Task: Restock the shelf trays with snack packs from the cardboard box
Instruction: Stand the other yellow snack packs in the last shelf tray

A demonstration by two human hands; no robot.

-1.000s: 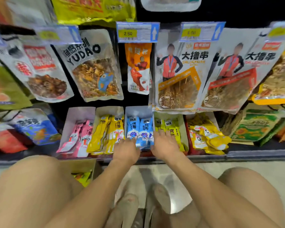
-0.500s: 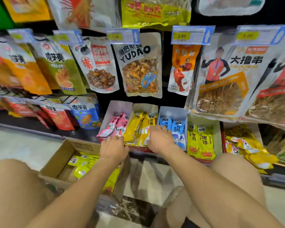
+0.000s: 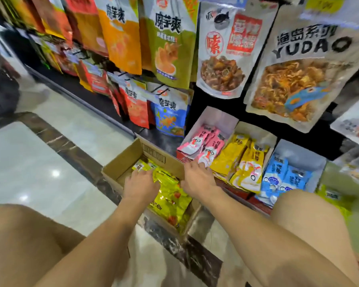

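Left hand (image 3: 141, 184) lies palm down in the cardboard box (image 3: 120, 164) on the floor (image 3: 50, 162), fingers loosely extended on the yellow-green snack packs (image 3: 170, 199). Right hand (image 3: 197, 179), fingers spread and holding nothing, is over the box's far corner, its fingertips at the pink packs (image 3: 207, 146) (leftmost shelf tray (image 3: 218, 117)). Yellow packs (image 3: 243, 162) and blue packs (image 3: 282, 177) fill the neighbouring trays.

Cardboard box (image 3: 120, 164): matt brown corrugated board. Snack packs (image 3: 170, 195) inside: glossy, crinkled yellow-green foil-like film. Floor (image 3: 29, 162): polished, reflective stone tile with dark veined border.
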